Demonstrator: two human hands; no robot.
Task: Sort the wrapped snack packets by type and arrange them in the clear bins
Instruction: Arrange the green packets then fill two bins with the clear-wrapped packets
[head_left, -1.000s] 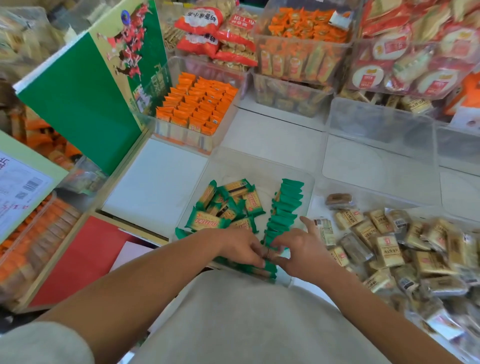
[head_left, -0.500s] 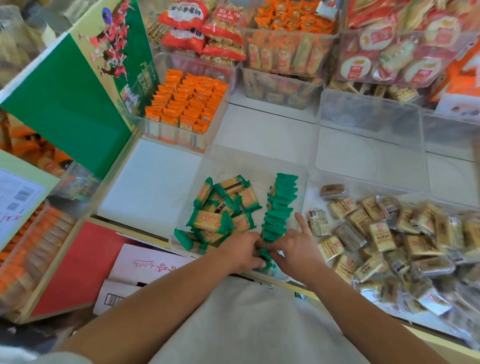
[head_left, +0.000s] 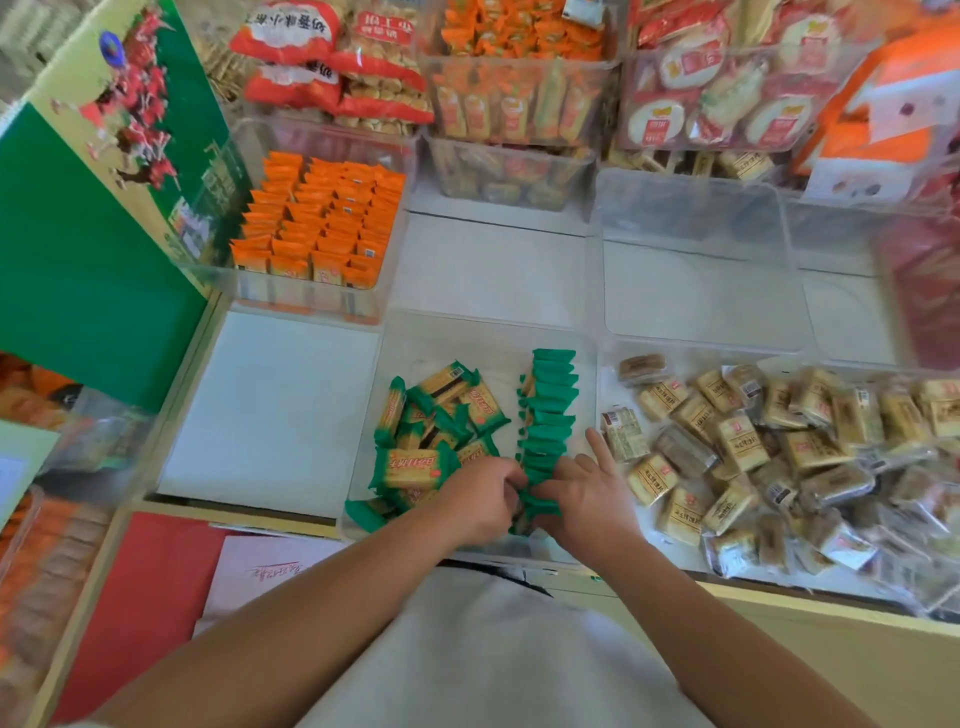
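Bin (head_left: 467, 340) of green packets (head_left: 549, 410), neighbouring bin (head_left: 609, 389) of tan packets (head_left: 743, 441)

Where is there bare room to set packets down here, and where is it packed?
Bare: the white patch left of the green packets, in front of the orange packets; the white strip behind the green packets; the empty clear bin right of that strip. Crowded: the beige packets, and the green row's near end, where left hand and right hand meet.
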